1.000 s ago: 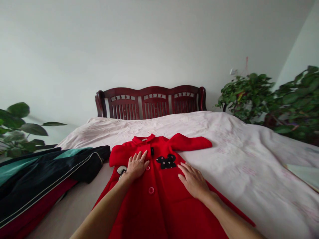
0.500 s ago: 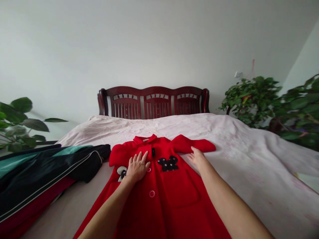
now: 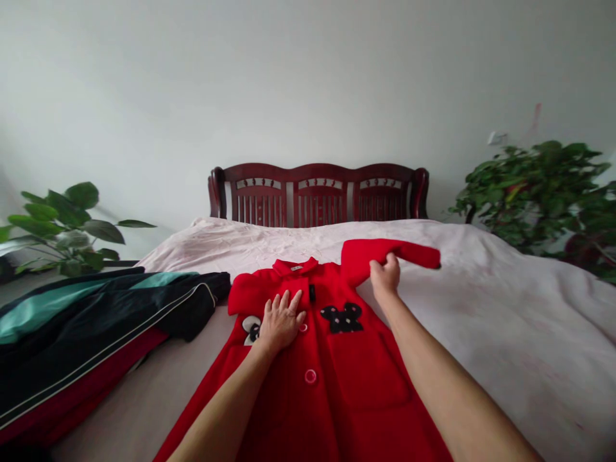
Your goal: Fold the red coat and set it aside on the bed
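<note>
A red coat [image 3: 308, 410] with round buttons and a dark dotted mouse-head patch lies front up, its collar toward the headboard. My left hand [image 3: 280, 323] rests flat on the chest beside the buttons, fingers spread, partly covering a black-and-white patch. My right hand [image 3: 385, 277] grips the coat's sleeve [image 3: 366, 256] on the right by its lower edge, fingers closed round the cloth. That sleeve is raised off the bed and its cuff points right. The coat's other sleeve is folded in over the chest on the left.
Dark and teal garments with white piping [image 3: 144, 321] lie in a pile left of the coat. A pale sheet [image 3: 481, 333] covers the bed, with a dark red wooden headboard [image 3: 320, 196] behind. Leafy plants stand at the left [image 3: 72, 218] and right [image 3: 539, 186].
My right hand has closed on the right-hand sleeve and lifted it up from the bed. My left hand stays on the coat's chest. The view has turned slightly left.
</note>
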Tool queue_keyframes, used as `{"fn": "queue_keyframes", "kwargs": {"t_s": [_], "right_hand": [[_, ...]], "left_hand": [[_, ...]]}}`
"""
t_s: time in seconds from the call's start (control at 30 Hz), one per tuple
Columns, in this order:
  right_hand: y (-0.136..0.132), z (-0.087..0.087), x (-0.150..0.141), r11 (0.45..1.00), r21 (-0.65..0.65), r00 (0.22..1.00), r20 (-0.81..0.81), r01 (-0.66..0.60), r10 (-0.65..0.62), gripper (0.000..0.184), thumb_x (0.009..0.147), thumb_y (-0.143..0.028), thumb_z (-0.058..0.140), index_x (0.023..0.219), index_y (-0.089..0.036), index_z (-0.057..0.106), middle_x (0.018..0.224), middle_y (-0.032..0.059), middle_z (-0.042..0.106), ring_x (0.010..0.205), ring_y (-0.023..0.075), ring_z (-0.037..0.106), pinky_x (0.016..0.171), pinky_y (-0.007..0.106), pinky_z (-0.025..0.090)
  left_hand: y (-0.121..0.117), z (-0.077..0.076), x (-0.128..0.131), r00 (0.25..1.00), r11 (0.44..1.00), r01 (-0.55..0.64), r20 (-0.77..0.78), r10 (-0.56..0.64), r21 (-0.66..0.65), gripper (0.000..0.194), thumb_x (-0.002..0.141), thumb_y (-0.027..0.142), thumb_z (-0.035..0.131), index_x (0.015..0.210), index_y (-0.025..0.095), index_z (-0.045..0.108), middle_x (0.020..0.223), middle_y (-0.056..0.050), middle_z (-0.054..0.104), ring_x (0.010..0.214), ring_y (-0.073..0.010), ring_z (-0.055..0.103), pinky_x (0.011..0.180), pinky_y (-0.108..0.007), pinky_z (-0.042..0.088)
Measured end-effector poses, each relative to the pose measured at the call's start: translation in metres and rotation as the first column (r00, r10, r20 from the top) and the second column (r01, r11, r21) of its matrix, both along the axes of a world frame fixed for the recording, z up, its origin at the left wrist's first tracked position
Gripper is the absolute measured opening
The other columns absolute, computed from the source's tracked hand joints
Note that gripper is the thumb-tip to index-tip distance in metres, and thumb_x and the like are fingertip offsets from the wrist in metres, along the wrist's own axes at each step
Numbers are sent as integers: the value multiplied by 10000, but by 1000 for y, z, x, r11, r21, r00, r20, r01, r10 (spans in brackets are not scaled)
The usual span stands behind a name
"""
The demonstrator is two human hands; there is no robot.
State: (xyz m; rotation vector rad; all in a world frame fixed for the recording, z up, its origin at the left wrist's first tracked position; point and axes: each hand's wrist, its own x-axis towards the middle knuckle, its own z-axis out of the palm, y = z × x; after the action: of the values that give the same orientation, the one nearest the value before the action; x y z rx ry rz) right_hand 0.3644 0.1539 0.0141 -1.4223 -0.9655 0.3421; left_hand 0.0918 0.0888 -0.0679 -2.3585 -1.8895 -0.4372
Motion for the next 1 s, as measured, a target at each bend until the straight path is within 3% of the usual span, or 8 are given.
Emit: {"fn": "queue_keyframes", "kwargs": {"t_s": [0.1,0.17,0.2,0.27,0.47,0.7,0.87,1.0], "right_hand": [[-11,-1,-38,983,-17,872,460,-182,169,427,798,-132,557,1204,-200,670,1203,117,602,1192,300,479,1059,400,380],[-18,-13,-57,947,-153,593,748,-282,298,528,815,-101,523,1311,-253,627,1336,106,560,1255,295,461,1094,403,357],[-21,-23,-63,929,-233,468,812,-288,349,575,819,-90,509,1355,-279,595,1396,89,533,1281,283,457,1101,400,355],[-24,-44,-67,905,-340,376,827,-256,418,611,819,-72,486,1381,-294,570,1433,67,532,1298,258,475,1102,402,363],[-27,-79,-59,914,-333,429,808,-231,403,523,880,-101,439,1369,-224,576,1384,65,599,1292,214,517,1114,361,360],[-30,-84,-57,943,-256,515,791,-210,330,447,902,-155,463,1327,-216,588,1343,57,616,1239,196,547,1093,321,375],[-29,-85,-57,946,-261,536,779,-194,325,412,896,-133,455,1258,-215,633,1277,53,647,1182,206,567,1042,316,396],[-34,-83,-57,939,-291,533,773,-183,343,463,866,-64,439,1247,-221,650,1274,50,654,1192,191,562,1051,292,370]], "left_hand": [[-2,0,0,1000,1000,5,11,-5,27,621,966,503,423,1552,333,307,1581,-91,408,1434,-343,372,1155,-547,283],[-5,2,1,999,997,14,32,-17,74,591,962,466,447,1529,320,363,1537,-95,467,1406,-332,410,1148,-529,306],[-8,3,1,999,995,20,43,-25,98,563,962,433,456,1508,309,401,1490,-98,516,1372,-319,451,1135,-505,333],[-13,5,1,997,990,33,58,-41,135,501,961,343,452,1457,282,473,1383,-96,601,1281,-280,532,1095,-436,388],[-24,11,-1,996,981,32,79,-48,191,444,919,183,438,1330,240,595,1347,-71,629,1218,-248,557,1070,-390,407],[-14,21,-29,991,952,-132,53,122,278,582,915,271,497,1494,274,437,1567,-77,419,1483,-334,251,1220,-599,88],[-6,19,-65,992,988,-127,10,126,90,462,973,297,403,1413,318,544,1507,-48,513,1443,-313,347,1161,-572,288],[-11,8,-75,995,992,-100,7,100,75,492,983,281,389,1464,312,487,1567,-48,437,1486,-306,275,1167,-545,300]]}}
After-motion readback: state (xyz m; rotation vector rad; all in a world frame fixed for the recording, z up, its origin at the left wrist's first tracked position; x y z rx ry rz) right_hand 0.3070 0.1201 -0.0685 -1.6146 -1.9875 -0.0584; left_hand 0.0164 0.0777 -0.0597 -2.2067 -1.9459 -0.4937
